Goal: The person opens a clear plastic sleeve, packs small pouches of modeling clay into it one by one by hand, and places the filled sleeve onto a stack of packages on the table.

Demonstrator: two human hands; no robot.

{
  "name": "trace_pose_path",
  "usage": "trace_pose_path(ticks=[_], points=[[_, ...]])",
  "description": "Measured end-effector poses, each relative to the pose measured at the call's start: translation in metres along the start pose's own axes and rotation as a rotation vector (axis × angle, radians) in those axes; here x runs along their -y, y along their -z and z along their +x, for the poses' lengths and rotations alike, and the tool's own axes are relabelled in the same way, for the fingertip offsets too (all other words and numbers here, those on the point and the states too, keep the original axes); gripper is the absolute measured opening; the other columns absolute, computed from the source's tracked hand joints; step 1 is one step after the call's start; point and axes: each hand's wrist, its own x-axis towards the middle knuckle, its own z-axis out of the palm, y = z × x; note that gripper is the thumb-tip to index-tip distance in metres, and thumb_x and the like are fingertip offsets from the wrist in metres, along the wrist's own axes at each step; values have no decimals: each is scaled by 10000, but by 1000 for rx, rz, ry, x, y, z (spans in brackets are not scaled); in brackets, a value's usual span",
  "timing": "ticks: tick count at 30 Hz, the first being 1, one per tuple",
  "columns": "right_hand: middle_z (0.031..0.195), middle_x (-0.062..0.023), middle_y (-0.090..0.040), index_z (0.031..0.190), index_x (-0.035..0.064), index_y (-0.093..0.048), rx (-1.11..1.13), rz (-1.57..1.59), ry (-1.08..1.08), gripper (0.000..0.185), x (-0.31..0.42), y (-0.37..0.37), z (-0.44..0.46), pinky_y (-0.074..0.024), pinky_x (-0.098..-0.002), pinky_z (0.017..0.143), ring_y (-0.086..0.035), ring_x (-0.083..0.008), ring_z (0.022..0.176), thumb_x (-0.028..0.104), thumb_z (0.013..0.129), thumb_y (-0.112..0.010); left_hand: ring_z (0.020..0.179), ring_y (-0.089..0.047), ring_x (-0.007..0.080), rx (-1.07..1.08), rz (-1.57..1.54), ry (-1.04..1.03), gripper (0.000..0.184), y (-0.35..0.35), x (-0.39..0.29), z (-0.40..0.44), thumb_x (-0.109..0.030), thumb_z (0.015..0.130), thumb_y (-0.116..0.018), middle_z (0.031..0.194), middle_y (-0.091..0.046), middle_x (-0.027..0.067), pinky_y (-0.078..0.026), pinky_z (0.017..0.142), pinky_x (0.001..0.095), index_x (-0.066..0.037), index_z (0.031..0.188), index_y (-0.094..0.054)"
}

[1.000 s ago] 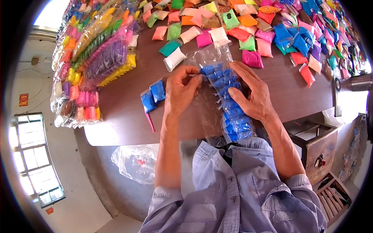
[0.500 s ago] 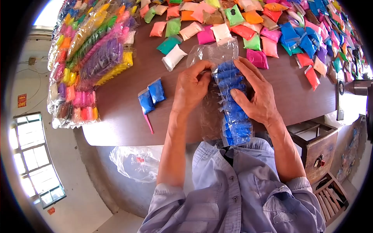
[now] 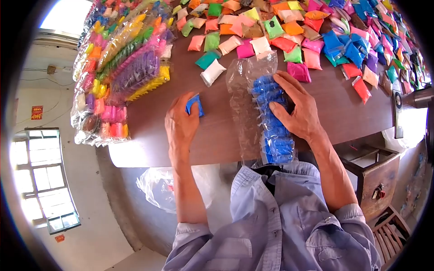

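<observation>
A long clear plastic bag [image 3: 244, 113] lies at the table's front edge, with a row of small blue packets [image 3: 273, 119] stacked along its right side. My right hand [image 3: 298, 108] holds this bag by its right side, thumb on top of the packets and fingers stretched along the upper edge. To the left, my left hand [image 3: 181, 122] has its fingers closed on a loose blue packet [image 3: 195, 105], which pokes out past the fingertips. The second loose blue packet and the pink stick are hidden by that hand.
Clear bags of colourful packets [image 3: 131, 72] are piled at the left of the brown table [image 3: 217, 135]. Loose packets in many colours [image 3: 294, 29] spread across the back and right. A wooden stool [image 3: 377, 176] stands right; a clear plastic bag [image 3: 156, 187] hangs below the front edge.
My left hand has let go of the clear bag and moved left onto the loose blue packets, gripping one. My right hand stays on the bag. The view has shifted slightly.
</observation>
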Motion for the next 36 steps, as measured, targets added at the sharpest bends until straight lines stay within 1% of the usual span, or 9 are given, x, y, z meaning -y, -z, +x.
trace_pose_path(ticks=[6, 10, 12, 15, 19, 24, 30, 32, 36], points=[[1565, -179, -605, 1498, 63, -637, -3, 0, 22, 663, -3, -1, -2, -523, -428, 1134, -625, -375, 1389, 264, 888, -803, 1144, -717, 422, 148, 39, 133, 404, 4, 12, -6, -155, 897, -729, 1253, -752, 201, -565, 985, 509, -60, 1289, -743], [1562, -183, -607, 1498, 64, -637, -4, -4, 36, 665, -1, 0, -3, -524, -428, 1132, -630, -380, 1381, 266, 887, -802, 1066, -745, 364, 118, -6, -3, 433, 4, 25, -2, -138, 865, -757, 1220, -759, 203, -585, 933, 460, -31, 1283, -739], [1557, -187, -610, 1496, 65, -638, -9, 4, 37, 662, -1, 0, -4, -524, -428, 1132, -632, -381, 1377, 264, 886, -802, 922, -743, 216, 204, -168, 109, 431, 11, 22, -2, -91, 834, -792, 1110, -777, 152, -595, 806, 365, 16, 1247, -731], [1556, -186, -610, 1494, 66, -640, -12, 32, 28, 657, 0, 0, -5, -524, -427, 1132, -634, -375, 1375, 264, 888, -799, 797, -679, 95, 231, -402, 172, 376, 16, 17, -3, -56, 841, -809, 992, -763, 84, -557, 676, 276, 30, 1198, -735], [1555, -183, -611, 1491, 63, -641, -4, 24, 18, 655, -1, 1, -3, -524, -427, 1131, -638, -369, 1373, 261, 887, -801, 742, -629, 77, 290, -590, 339, 324, 24, -7, 1, -65, 894, -820, 934, -739, 43, -507, 629, 246, 28, 1189, -724], [1553, -182, -614, 1492, 57, -639, -5, 39, 0, 666, -2, 0, -2, -513, -409, 1141, -633, -366, 1382, 230, 873, -817, 749, -669, 89, 143, -862, 219, 291, -13, -30, 12, -96, 911, -837, 913, -746, 52, -540, 606, 255, 13, 1148, -708], [1559, -195, -606, 1502, 59, -632, -3, 52, -9, 674, 2, 1, -1, -507, -411, 1151, -619, -366, 1405, 234, 876, -814, 757, -673, 95, 139, -807, 214, 300, -50, -66, 28, -78, 919, -851, 929, -748, 55, -545, 621, 250, 19, 1162, -705], [1568, -197, -599, 1510, 63, -626, 2, 44, -21, 683, 2, 2, -1, -505, -415, 1157, -613, -370, 1413, 235, 877, -813, 769, -682, 98, 122, -760, 71, 296, -65, -64, 30, -87, 929, -852, 935, -750, 51, -564, 640, 254, 15, 1166, -706], [1593, -201, -576, 1539, 78, -606, 12, 48, -45, 717, 0, 1, 0, -497, -426, 1173, -592, -384, 1437, 239, 871, -811, 823, -703, 129, 250, -950, 205, 218, -67, -77, 31, -53, 947, -802, 939, -752, 56, -562, 685, 271, 18, 1130, -708]])
